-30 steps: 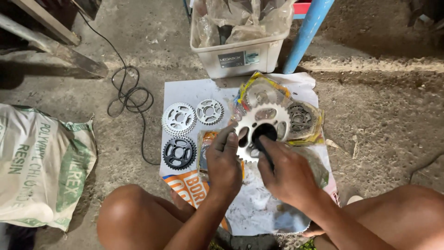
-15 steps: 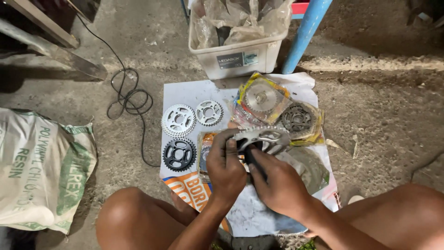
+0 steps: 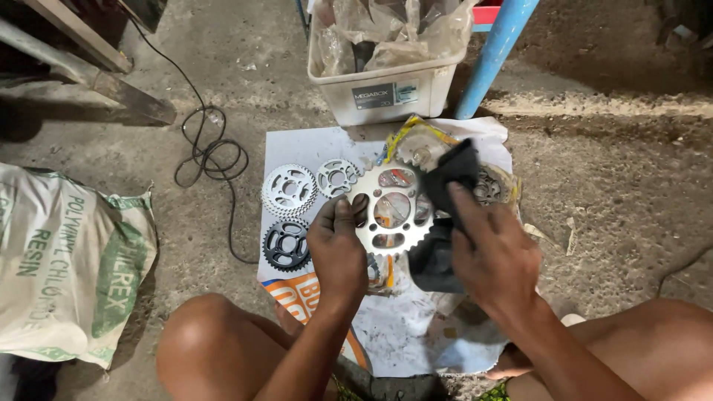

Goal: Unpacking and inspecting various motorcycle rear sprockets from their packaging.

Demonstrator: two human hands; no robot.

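So I'm looking down at my white printed sheet (image 3: 312, 148) spread on the concrete floor, and everything sits relative to that. Left hand (image 3: 338, 249) is clamped on the near-left edge of a big silver toothed metal sprocket (image 3: 391, 209), holding it face-up over the middle of the sheet, thumb and fingers pinching the rim. Right hand (image 3: 496, 256) is closed around a dark crumpled rag (image 3: 445, 186) and has it pressed against the sprocket's right side, so rag and sprocket are touching. On the sheet's left part there's a larger silver sprocket (image 3: 289, 190) with a smaller silver sprocket (image 3: 338, 177) just beside it, and a black sprocket (image 3: 286, 245) right below those. On the far-right part of the sheet, partly hidden behind the rag, are a couple more sprockets in clear plastic wrap with yellow trim (image 3: 416, 145). Just past the sheet's far edge stands a white plastic bin stuffed with plastic bags (image 3: 386, 89), next to a blue pole (image 3: 494, 56). Left of the sheet lies a coiled black cable (image 3: 212, 156), and further left a white woven sack with green print (image 3: 67, 267).
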